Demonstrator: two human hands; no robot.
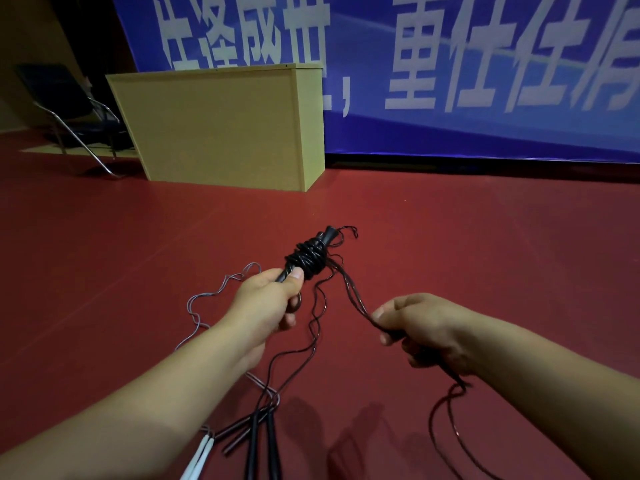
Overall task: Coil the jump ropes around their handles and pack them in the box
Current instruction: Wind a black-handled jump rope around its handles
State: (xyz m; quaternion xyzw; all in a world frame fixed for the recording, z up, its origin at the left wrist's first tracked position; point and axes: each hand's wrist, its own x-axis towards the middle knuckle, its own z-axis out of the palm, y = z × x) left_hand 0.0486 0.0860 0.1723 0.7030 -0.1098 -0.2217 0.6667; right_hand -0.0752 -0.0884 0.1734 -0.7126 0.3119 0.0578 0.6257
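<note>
left hand [266,299] gripped black handles [313,252] wrapped in coiled rope | right hand [420,327] pinched loose rope strands [349,289] | spare ropes' handles [256,441] lay on red floor [485,244]

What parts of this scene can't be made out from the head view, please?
- Lower end of the black handles: wrapped inside the left hand.
- Rope inside the right hand: covered by curled fingers.
- White handles and spare black handles on the floor: cut off by the bottom edge.
- Chair: dim, details unclear.
- Packing box: whether the tan cabinet is it cannot be told.
</note>
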